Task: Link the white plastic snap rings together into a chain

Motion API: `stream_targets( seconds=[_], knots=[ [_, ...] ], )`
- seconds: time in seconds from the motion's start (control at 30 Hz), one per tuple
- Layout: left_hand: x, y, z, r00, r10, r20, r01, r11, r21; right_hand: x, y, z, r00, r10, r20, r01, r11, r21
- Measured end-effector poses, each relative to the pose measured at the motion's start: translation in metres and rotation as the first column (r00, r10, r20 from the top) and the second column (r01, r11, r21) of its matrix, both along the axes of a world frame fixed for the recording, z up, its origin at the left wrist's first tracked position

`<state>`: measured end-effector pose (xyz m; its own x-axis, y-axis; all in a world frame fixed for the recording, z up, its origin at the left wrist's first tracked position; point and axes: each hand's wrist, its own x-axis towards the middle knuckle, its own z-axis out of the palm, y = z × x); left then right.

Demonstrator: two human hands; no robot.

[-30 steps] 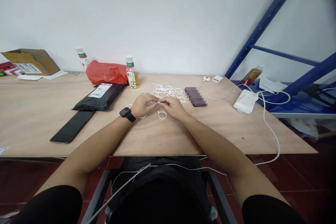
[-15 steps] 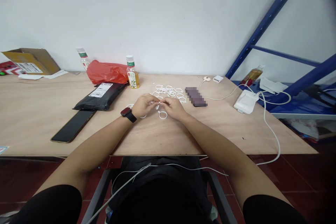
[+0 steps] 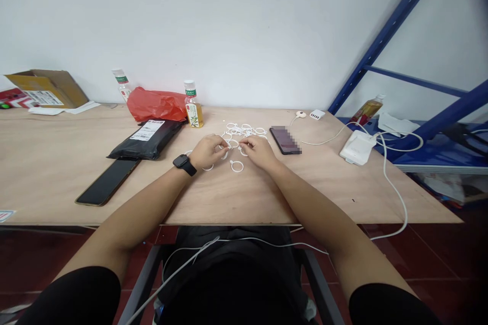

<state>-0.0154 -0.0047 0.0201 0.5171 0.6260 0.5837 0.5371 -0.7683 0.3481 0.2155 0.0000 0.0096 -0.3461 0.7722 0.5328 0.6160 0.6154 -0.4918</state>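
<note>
My left hand (image 3: 209, 151), with a dark watch on the wrist, is closed in a pinch on a thin white plastic ring (image 3: 234, 141). Opposite it, my right hand (image 3: 258, 151) has thumb and forefinger pinched at the other side of this ring; the exact contact is too small to make out. More white rings (image 3: 246, 128) lie in a loose, overlapping cluster just beyond my fingers. One single ring (image 3: 237, 166), with a small tab, lies flat on the table nearer to me. Other rings are partly hidden under my left hand.
Right of the rings lies a phone (image 3: 285, 140). To the left are a black parcel (image 3: 152, 144), another phone (image 3: 109, 183), a red plastic bag (image 3: 160, 104) and a drink bottle (image 3: 193, 109). A white charger (image 3: 357, 148) with cables sits at the right of the wooden table (image 3: 244, 203).
My hands, whose fingertips met half a second ago, have moved slightly apart. A ring now shows between them.
</note>
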Motion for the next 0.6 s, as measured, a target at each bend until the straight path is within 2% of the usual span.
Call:
stream_targets(
  seconds=[0.13, 0.23, 0.37, 0.5, 0.6],
  knots=[
    [-0.003, 0.004, -0.008, 0.985, -0.100, -0.141, 0.094, 0.995, -0.044, 0.021, 0.013, -0.004, 0.988, -0.072, 0.140, 0.073, 0.997, -0.002],
    [0.002, 0.004, -0.014, 0.961, -0.184, -0.207, 0.173, 0.983, -0.069, 0.024, 0.015, -0.006, 0.972, -0.096, 0.215, 0.095, 0.995, 0.013],
    [0.008, 0.001, -0.017, 0.953, -0.204, -0.225, 0.188, 0.978, -0.090, 0.012, 0.008, -0.006, 0.945, -0.135, 0.297, 0.132, 0.991, 0.028],
    [0.009, -0.001, -0.015, 0.946, -0.218, -0.240, 0.203, 0.975, -0.085, -0.002, 0.002, -0.007, 0.904, -0.127, 0.408, 0.119, 0.992, 0.046],
    [0.009, -0.002, -0.013, 0.945, -0.230, -0.234, 0.212, 0.972, -0.097, -0.005, 0.000, -0.008, 0.896, -0.123, 0.427, 0.111, 0.992, 0.052]
  ],
)
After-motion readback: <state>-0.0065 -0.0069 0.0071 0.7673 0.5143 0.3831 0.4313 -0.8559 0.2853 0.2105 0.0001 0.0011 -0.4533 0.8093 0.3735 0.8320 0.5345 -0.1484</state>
